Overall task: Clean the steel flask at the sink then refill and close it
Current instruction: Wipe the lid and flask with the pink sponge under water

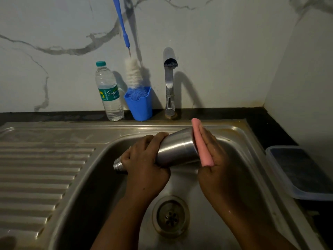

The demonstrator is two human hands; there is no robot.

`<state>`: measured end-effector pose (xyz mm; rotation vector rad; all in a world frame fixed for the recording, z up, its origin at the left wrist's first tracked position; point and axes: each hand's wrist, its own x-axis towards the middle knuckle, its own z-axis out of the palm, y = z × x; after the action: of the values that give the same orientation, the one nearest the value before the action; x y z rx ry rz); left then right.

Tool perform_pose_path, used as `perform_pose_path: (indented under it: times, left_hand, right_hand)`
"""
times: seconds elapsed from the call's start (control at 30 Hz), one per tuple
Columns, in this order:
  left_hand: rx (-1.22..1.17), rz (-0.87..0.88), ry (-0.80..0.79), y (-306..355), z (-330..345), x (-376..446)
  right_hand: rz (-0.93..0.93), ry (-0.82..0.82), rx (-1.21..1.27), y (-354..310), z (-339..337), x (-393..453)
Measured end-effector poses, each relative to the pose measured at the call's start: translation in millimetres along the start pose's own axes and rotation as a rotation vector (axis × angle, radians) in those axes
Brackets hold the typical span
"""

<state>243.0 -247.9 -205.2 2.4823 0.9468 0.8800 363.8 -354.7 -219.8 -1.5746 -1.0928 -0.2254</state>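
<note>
The steel flask [177, 148] lies sideways over the sink basin [100, 177], its threaded open neck pointing left and its base to the right. My left hand [144, 159] grips the flask around its upper body near the neck. My right hand [210, 159] presses a pink sponge [201, 141] flat against the flask's base. The chrome tap [169, 83] stands behind the basin with no water running. No cap for the flask is in view.
A clear water bottle [109, 92] with a teal cap and a blue cup [139, 103] holding a long bottle brush [133, 74] stand against the wall. The ridged drainboard [39, 168] lies left. A lidded plastic container [302, 170] sits right. The drain [170, 216] is below my hands.
</note>
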Motion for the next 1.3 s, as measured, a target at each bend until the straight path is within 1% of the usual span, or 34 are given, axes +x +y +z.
perform_pose_path:
  times: [0.07,0.17,0.27,0.37,0.4,0.47,0.57,0.73,0.83,0.97,1.1,1.17,1.3]
  left_hand:
    - [-0.016,0.025,-0.021,2.8,1.2,-0.9]
    - [-0.039,0.007,-0.002,1.4,2.5,-0.9]
    - [-0.027,-0.072,0.054,-5.2,1.3,1.6]
    - [-0.032,-0.137,0.074,-8.8,-0.3,3.3]
    - [-0.028,-0.133,0.070,-7.8,-0.4,3.2]
    - [-0.033,-0.098,0.065,-4.3,0.5,2.2]
    - [-0.063,-0.076,0.085,-1.1,2.3,0.9]
    - [-0.106,-0.161,0.169,-6.1,2.0,3.0]
    - [-0.111,-0.199,0.200,-8.3,1.3,4.8]
    - [-0.139,-0.210,0.183,-8.3,2.4,4.5]
    - [-0.130,-0.155,0.123,-1.3,2.0,2.6]
    - [-0.097,-0.157,0.083,0.9,2.9,1.3]
    - [-0.093,-0.146,0.075,-5.0,3.3,1.1]
  right_hand:
    - [0.026,0.037,0.018,7.0,0.1,1.2]
    - [0.032,-0.002,0.021,0.3,2.7,-0.4]
    - [-0.059,-0.077,-0.046,-10.4,4.2,-5.5]
    - [-0.111,-0.133,-0.055,-13.9,4.1,-6.4]
    - [-0.115,-0.108,-0.036,-11.7,3.5,-5.4]
    - [-0.059,-0.034,0.015,-6.7,1.7,-1.9]
    - [0.007,-0.008,0.034,-2.0,3.7,-0.3]
    - [-0.053,-0.125,-0.018,-19.0,2.0,-7.9]
    - [-0.063,-0.129,0.042,-19.5,-0.6,-6.9]
    - [-0.012,-0.099,0.112,-14.4,0.4,-4.9]
    - [0.070,-0.030,0.174,-6.8,5.0,-3.6]
    - [0.060,-0.025,0.125,-6.7,5.6,-4.6]
    - [-0.025,-0.096,0.063,-19.0,3.0,-6.8]
